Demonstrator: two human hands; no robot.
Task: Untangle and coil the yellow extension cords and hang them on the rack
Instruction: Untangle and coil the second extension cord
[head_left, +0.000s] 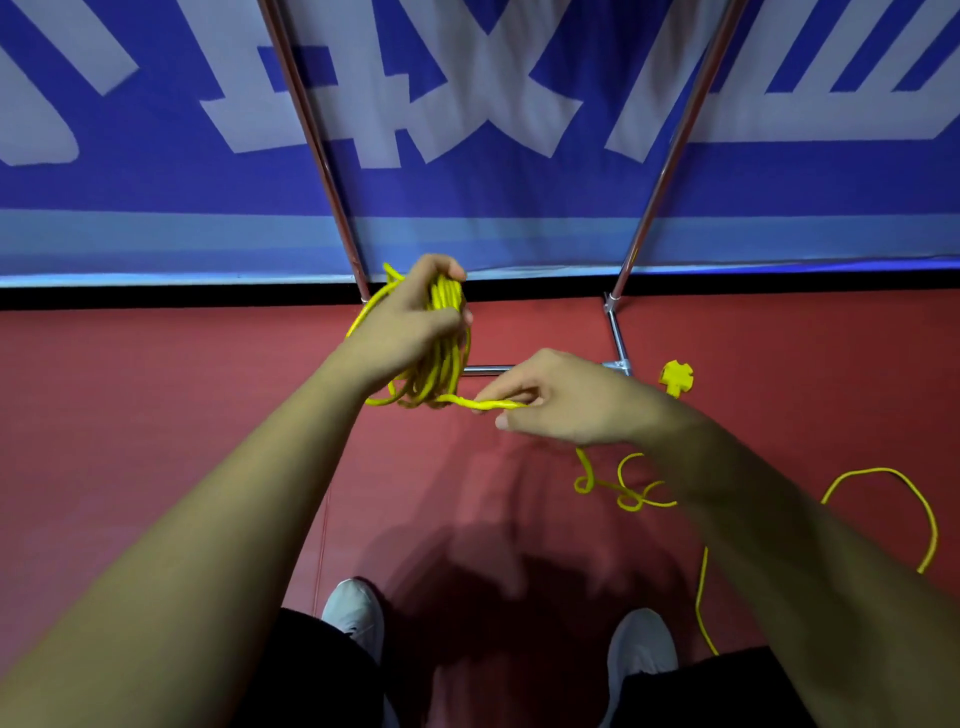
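Both arms reach forward. The left hand (415, 317) has its fingers wrapped round the coiled yellow cord (441, 358), held above the red floor (156, 415) by the rack (618, 332). The right hand (566, 397) pinches a strand from the coil; slack trails on the floor.

Left hand (410, 317) grips coiled yellow cord (441, 364); right hand (561, 397) pinches its strand.

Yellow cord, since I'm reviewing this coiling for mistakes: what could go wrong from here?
1. The small kinked loops on the floor could pull into a knot as the right hand feeds cord to the coil in the left hand.
2. The slack trailing beside the right shoe might get stepped on.
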